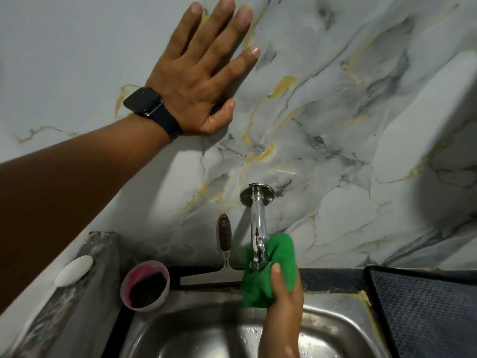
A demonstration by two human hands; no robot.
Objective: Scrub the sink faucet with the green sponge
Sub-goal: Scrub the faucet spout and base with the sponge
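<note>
Nearest the camera, the steel sink (201,332) shows a wet, scuffed basin with water drops near the right hand (282,306). That hand rises from the basin, its fingers (276,273) closed around the green sponge (268,270), thumb pressed on the front. The sponge wraps the lower end of the chrome faucet (257,228), whose spout juts out from a round plate on the wall. No writing or brand can be read anywhere.

On the counter (333,280) behind the sink's rim, a pink cup (145,285) holding something dark stands at the left corner, beside a squeegee (224,244) leaning upright against the wall. A white soap bar (74,270) rests on a stone ledge farther left. A dark textured mat (423,311) lies to the right.

Higher up, the left hand (201,73) lies flat on the marble-patterned wall (361,99), grey with gold veins, fingers spread wide and holding nothing. A black smartwatch (152,109) circles that wrist.
</note>
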